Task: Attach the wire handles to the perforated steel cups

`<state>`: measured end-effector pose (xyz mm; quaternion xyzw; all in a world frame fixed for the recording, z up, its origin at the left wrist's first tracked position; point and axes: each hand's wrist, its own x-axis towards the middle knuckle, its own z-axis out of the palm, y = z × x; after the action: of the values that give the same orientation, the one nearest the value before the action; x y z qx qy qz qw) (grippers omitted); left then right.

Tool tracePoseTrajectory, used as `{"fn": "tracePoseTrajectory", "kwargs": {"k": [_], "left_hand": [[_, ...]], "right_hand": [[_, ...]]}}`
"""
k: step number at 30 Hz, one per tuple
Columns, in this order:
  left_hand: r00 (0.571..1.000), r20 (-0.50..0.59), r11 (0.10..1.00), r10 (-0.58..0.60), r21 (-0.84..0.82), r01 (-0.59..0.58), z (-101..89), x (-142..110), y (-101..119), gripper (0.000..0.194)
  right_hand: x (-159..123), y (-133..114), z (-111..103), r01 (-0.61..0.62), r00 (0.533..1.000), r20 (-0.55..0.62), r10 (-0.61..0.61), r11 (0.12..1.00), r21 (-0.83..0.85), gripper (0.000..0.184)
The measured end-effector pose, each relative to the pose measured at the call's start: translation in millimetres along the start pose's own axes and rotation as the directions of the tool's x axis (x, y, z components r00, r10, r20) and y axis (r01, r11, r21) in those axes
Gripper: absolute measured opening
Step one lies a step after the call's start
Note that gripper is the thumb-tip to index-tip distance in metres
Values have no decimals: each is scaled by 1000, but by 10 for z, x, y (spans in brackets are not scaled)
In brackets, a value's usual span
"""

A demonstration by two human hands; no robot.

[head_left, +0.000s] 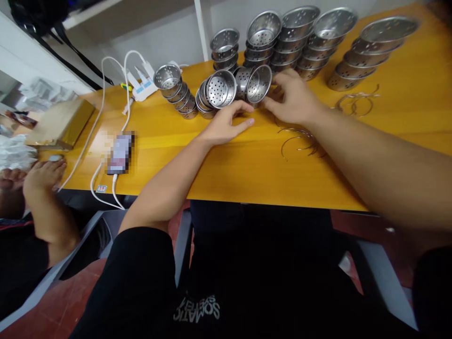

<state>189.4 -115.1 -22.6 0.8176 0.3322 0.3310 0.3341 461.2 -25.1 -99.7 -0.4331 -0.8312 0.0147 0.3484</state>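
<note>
Perforated metal cups stand nested in several stacks at the back of the table. In front of them, a tilted cup (259, 84) lies with its mouth towards me, against another perforated cup. My right hand (294, 100) is just right of it, thumb and fingers apart near its rim; I cannot tell whether they touch. My left hand (226, 125) is open, its fingers stretched out below a tilted cup stack (221, 89), with nothing in its grasp. Bent thin wires (300, 136) lie under my right forearm, and more wire rings (356, 104) lie farther right.
A leaning cup stack (178, 94) stands left, near a white power strip (144, 87). A phone (121, 153) with a white cable lies on the table (240, 174). A cardboard box (61, 125) and another person's hand (44, 176) are at far left.
</note>
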Motion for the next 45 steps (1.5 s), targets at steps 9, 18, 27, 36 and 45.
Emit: {"fn": "tracePoseTrajectory", "kwargs": {"k": [9,18,27,36,45], "left_hand": [[999,-36,1000,8,-24,-9,-128,-5,88,57],[980,-196,998,-17,56,29,-264,8,177,63],[913,-407,997,-33,50,59,-380,29,205,79],[797,-581,963,-168,-269,7,-380,148,212,80],[783,-585,952,-212,-303,31,-335,130,264,81]], "right_hand": [[45,82,110,8,999,44,-5,999,-52,90],[64,-307,-63,10,998,64,-15,997,82,102],[152,-561,-158,39,996,70,-46,994,103,105],[165,-454,-76,130,991,-16,-130,964,233,102],[42,161,383,62,998,17,-65,989,135,114]]}}
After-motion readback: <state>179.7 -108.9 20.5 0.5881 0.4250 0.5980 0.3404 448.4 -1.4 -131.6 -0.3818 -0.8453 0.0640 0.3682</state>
